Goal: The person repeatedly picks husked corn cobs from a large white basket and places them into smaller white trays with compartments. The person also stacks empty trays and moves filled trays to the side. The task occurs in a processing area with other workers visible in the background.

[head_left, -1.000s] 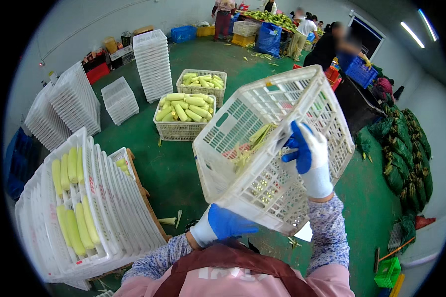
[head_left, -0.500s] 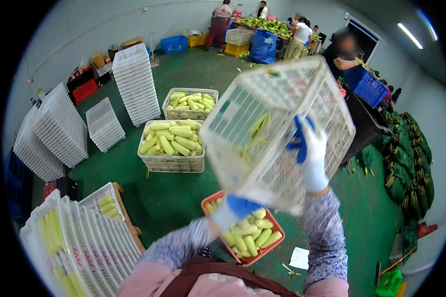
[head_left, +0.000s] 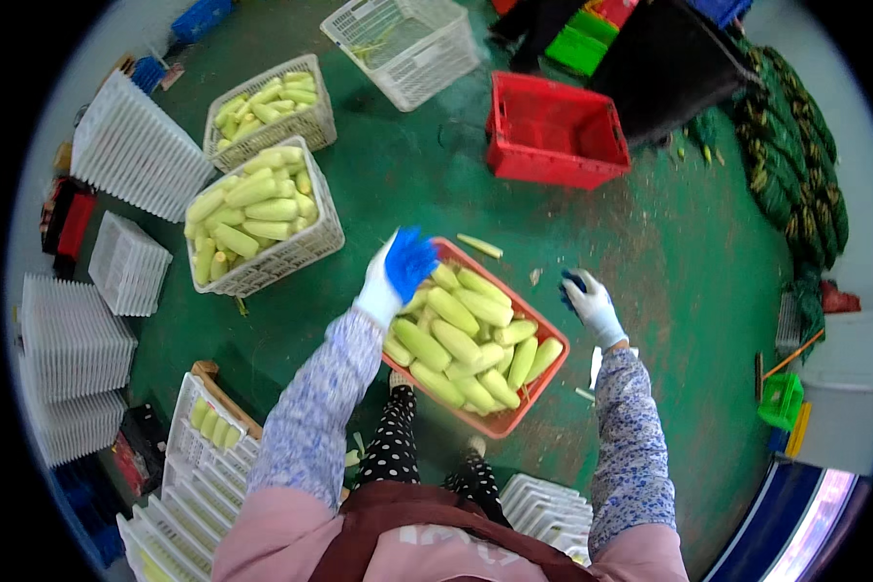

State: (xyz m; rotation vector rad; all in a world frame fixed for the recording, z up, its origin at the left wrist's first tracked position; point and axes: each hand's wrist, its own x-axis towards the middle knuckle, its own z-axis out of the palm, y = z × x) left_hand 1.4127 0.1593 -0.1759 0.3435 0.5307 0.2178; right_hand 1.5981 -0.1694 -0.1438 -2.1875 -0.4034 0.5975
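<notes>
Both my hands wear white gloves with blue palms and hold nothing. My left hand (head_left: 403, 270) is open above the far left rim of an orange-red crate (head_left: 496, 424). Pale green ears of corn (head_left: 456, 341) fill that crate, which stands on the floor just before my feet. Off the crate's right side, my right hand (head_left: 590, 303) hangs over the floor, its fingers partly bent and apart. A white slatted crate (head_left: 423, 68) with some green husk strips inside stands on the floor farther away.
Two pale crates full of corn (head_left: 262, 209) stand at the left. Beyond them rise stacks of white crates (head_left: 131, 145). A red crate (head_left: 563, 136) and a large black bin (head_left: 664, 73) are ahead on the right. Green net sacks (head_left: 791, 155) line the right wall.
The white slatted crate was in my raised hands; it now stands on the floor ahead, let go. My hands have come down and apart, and the view has tipped downward.
</notes>
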